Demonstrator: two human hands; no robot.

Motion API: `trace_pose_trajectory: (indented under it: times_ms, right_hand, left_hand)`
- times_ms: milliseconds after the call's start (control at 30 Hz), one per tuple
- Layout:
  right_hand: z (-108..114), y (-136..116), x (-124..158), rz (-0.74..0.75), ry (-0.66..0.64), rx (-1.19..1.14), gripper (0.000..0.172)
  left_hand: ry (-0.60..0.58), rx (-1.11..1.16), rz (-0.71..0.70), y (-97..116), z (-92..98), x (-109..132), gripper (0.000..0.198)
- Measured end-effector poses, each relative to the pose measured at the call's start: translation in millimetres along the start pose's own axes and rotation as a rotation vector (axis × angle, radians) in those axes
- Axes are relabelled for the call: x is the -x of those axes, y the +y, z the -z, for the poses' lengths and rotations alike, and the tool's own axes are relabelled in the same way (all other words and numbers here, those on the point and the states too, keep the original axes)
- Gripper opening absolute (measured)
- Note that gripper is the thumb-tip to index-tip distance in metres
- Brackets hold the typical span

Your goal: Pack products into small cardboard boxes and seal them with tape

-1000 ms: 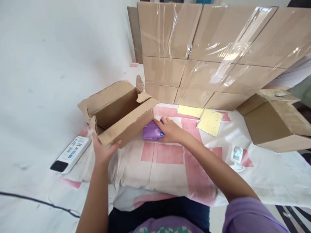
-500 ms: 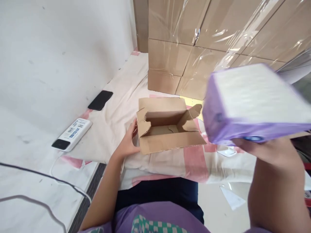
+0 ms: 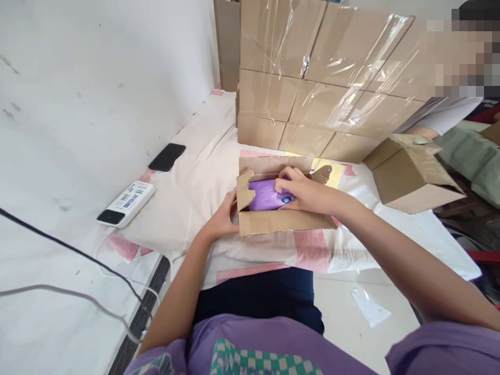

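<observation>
At the far left, a dark cable (image 3: 78, 255) is seen trailing across the white surface, and beside it a white remote control (image 3: 127, 203) is laid near a black phone (image 3: 167, 157), both on the pale cloth with pink patches (image 3: 203, 166). Toward the middle, the left hand (image 3: 222, 221) is pressed flat against the left end wall of the small open cardboard box (image 3: 281, 221), fingers extended rather than clenched, steadying it from outside. Inside that box a purple packet (image 3: 265, 194) is seen lying low between the walls, its flaps standing open above it. The right hand (image 3: 302, 190) is set down on the packet from above, fingers curled over its right end and gripping it within the box. The two hands are kept apart, one at each end of the box. Behind, a stack of brown cartons wrapped in clear film (image 3: 312, 78) is ranged along the wall. A yellow sheet (image 3: 336, 174) is partly hidden behind the box. Farther right, another open carton (image 3: 410, 177) is rested on the cloth, well apart from the hands, and part of another person is visible at the upper right edge.
</observation>
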State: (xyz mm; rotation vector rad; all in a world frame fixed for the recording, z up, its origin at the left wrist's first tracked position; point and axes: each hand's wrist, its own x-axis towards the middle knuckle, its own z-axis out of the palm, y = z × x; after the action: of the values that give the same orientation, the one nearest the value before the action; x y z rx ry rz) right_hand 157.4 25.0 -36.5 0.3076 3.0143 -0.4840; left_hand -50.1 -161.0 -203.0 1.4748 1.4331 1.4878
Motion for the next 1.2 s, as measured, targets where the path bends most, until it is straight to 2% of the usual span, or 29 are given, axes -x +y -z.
trace_pose_trajectory:
  times_ms: [67, 133, 167, 200, 233, 333, 367, 400, 433, 500, 533, 600, 667, 700, 833, 933, 1000, 1067, 1133, 1167, 1200]
  right_hand:
    - [-3.3, 2.5, -1.1, 0.011, -0.052, -0.037, 0.028]
    - [-6.0, 2.4, 3.3, 0.033, -0.125, -0.115, 0.037]
    - [-7.6, 1.5, 8.8, 0.047, -0.115, -0.152, 0.041]
    - [-9.9, 0.6, 16.7, 0.058, -0.040, -0.177, 0.042]
    - [-13.4, 0.0, 26.7, 0.060, 0.114, -0.188, 0.040]
    - [-35.0, 4.6, 62.2, -0.022, 0.870, -0.245, 0.036]
    - [-45.9, 8.5, 72.4, -0.070, 1.077, -0.309, 0.036]
    - [-57.7, 13.3, 80.2, -0.117, 1.199, -0.395, 0.039]
    - [-69.7, 18.4, 85.2, -0.154, 1.225, -0.490, 0.043]
    - [-90.7, 27.3, 87.5, -0.191, 1.097, -0.636, 0.054]
    - [-98.4, 30.5, 85.8, -0.199, 1.019, -0.668, 0.061]
    - [-106.6, 33.5, 80.7, -0.211, 0.949, -0.684, 0.073]
    - [-107.6, 33.7, 77.0, -0.214, 0.956, -0.696, 0.077]
    - [-106.8, 33.4, 76.1, -0.212, 0.966, -0.708, 0.076]
    - [-106.8, 33.6, 74.4, -0.201, 1.038, -0.741, 0.071]
    - [-114.0, 34.8, 70.5, -0.191, 1.060, -0.751, 0.081]
    - [-120.6, 34.2, 66.8, -0.206, 1.039, -0.736, 0.092]
    - [-126.5, 31.9, 62.8, -0.231, 1.041, -0.694, 0.102]
    - [-130.2, 28.2, 58.7, -0.248, 1.070, -0.650, 0.100]
    - [-130.9, 26.1, 56.6, -0.252, 1.083, -0.636, 0.096]
    - [-130.7, 23.7, 54.5, -0.257, 1.092, -0.629, 0.091]
  left_hand:
    - [-0.005, -0.012, -0.008, 0.2, 0.0, -0.1, 0.128]
    - [-0.020, -0.015, -0.028, -0.9, 0.0, 0.6, 0.129]
    - [-0.034, -0.014, -0.038, -2.2, 0.1, 1.1, 0.128]
    - [-0.051, -0.013, -0.048, -3.9, 0.4, 1.8, 0.128]
    - [-0.059, -0.020, -0.062, -5.9, 0.8, 2.4, 0.129]
    - [0.004, -0.101, -0.144, -9.3, 1.4, 3.4, 0.134]
    - [0.044, -0.137, -0.190, -8.2, 1.2, 3.1, 0.132]
    - [0.084, -0.168, -0.240, -5.7, 0.5, 2.5, 0.126]
    - [0.120, -0.191, -0.289, -1.5, -0.5, 1.4, 0.116]
    - [0.195, -0.208, -0.365, 10.4, -3.6, -2.1, 0.088]
    - [0.239, -0.211, -0.377, 17.4, -5.4, -4.4, 0.075]
    - [0.344, -0.228, -0.330, 30.3, -8.9, -9.7, 0.064]
    - [0.397, -0.265, -0.264, 38.6, -11.1, -14.4, 0.064]
    - [0.377, -0.285, -0.264, 40.2, -11.5, -16.2, 0.066]
    - [0.195, -0.283, -0.478, 32.5, -8.0, -17.4, 0.103]
    - [0.199, -0.302, -0.520, 24.6, -3.4, -13.2, 0.117]
    - [0.226, -0.356, -0.469, 24.1, -2.6, -10.1, 0.104]
    - [0.278, -0.379, -0.399, 27.1, -5.1, -9.1, 0.074]
    - [0.349, -0.302, -0.306, 30.2, -10.0, -12.4, 0.050]
    - [0.377, -0.229, -0.252, 31.0, -12.5, -16.1, 0.054]
    - [0.387, -0.145, -0.193, 31.1, -14.6, -21.0, 0.067]
